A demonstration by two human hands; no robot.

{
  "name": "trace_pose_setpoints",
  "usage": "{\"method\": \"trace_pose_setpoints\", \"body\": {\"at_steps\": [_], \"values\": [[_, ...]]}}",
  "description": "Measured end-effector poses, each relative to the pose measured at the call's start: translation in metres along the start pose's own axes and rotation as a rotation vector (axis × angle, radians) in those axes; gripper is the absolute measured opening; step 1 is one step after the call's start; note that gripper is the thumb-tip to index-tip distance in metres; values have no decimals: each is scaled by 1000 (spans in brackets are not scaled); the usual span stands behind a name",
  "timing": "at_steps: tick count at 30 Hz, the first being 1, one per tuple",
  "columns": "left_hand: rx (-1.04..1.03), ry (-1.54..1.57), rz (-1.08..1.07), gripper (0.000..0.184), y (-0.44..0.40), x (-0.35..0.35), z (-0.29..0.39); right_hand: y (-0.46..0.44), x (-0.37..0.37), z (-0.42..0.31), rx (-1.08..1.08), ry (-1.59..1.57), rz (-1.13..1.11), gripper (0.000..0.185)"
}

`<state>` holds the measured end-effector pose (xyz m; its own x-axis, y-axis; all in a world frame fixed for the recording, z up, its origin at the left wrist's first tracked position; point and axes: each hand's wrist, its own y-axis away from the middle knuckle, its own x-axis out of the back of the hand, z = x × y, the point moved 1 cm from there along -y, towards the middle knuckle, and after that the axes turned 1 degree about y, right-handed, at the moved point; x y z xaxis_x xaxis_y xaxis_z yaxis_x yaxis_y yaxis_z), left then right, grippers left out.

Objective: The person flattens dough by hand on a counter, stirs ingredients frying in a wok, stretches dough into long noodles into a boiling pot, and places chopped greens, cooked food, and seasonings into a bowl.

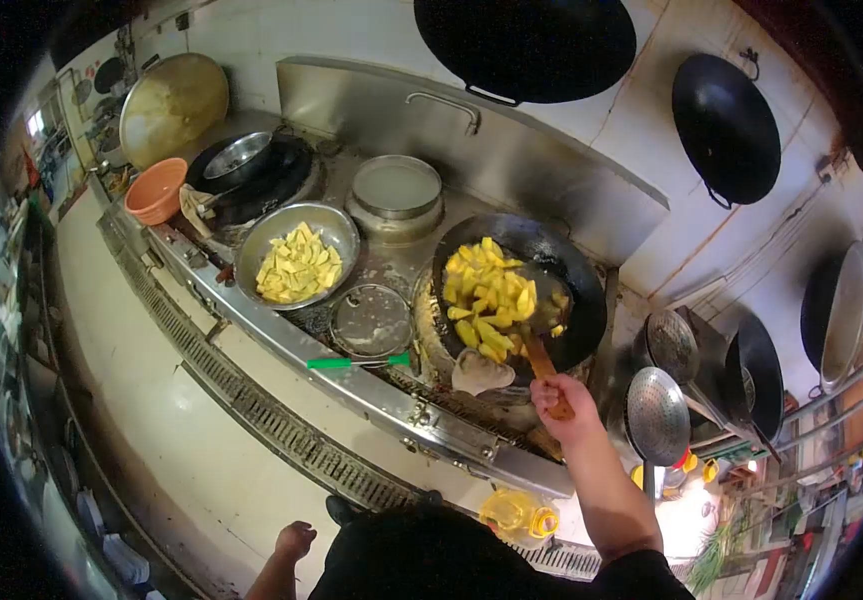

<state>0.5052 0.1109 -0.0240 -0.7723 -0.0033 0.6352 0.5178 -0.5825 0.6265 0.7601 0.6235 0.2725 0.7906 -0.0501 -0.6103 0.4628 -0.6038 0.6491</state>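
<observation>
My right hand (564, 405) is wrapped round the wooden handle of a wok ladle (541, 358). Its rounded metal head lies inside a big black wok (591, 325), partly hidden among yellow-green chopped pieces (489, 290), perhaps a vegetable. On the wok's near edge sits a folded beige cloth (481, 373), just left of that hand. My left hand (296, 540) hangs low beside my body, away from the stove, its fingers curled with nothing visible in them. Left of the wok, a steel bowl (349, 232) holds more pale yellow cut pieces (298, 265).
A green-handled strainer (356, 362) lies along the stove's front. Behind it stands a round pot (397, 188) of cloudy liquid. An orange bucket (156, 192) is far left. Perforated skimmers (657, 415) crowd the right side. A yellow oil jug (519, 515) stands below the counter edge.
</observation>
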Motion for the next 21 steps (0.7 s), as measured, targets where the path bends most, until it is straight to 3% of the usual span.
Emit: {"method": "trace_pose_setpoints", "body": {"at_steps": [1,2,3,6,7,9,10,11,12,13,14,15,17,18,20,21], "values": [[-6,-6,-7,37,0,1,-8,9,-5,7,155,64,41,13],[80,109,-11,36,-4,3,-17,-11,2,2,74,-35,-120,18],[167,229,-12,35,-8,5,-25,-17,20,6,82,-38,-119,18],[60,37,89,32,7,28,-45,22,-11,25,44,-60,-83,17],[68,48,96,32,3,28,-58,16,-1,19,49,-212,-125,14],[286,213,36,31,6,12,-121,-14,30,0,-38,-375,-327,11],[-26,5,113,34,-13,-27,-200,-5,22,9,125,-204,-275,13],[189,-64,-26,36,0,-10,-185,5,15,18,277,-27,-194,15],[390,-162,-188,38,22,18,-152,7,15,19,181,39,-280,10],[393,-137,-144,41,28,20,-155,16,11,20,165,-117,-198,12],[368,-108,-77,42,24,9,-173,0,29,4,66,-181,-318,20],[427,-57,-40,42,24,9,-173,-23,51,-11,121,-161,-166,19],[510,62,-34,41,34,27,-146,-50,74,-26,115,135,-97,6],[445,32,-40,40,27,24,-150,-59,100,-42,109,144,-109,6],[339,47,-4,39,22,27,-135,-49,122,-49,-275,65,-171,39],[316,97,33,39,18,34,-118,-46,122,-51,-68,199,-125,33]]}}
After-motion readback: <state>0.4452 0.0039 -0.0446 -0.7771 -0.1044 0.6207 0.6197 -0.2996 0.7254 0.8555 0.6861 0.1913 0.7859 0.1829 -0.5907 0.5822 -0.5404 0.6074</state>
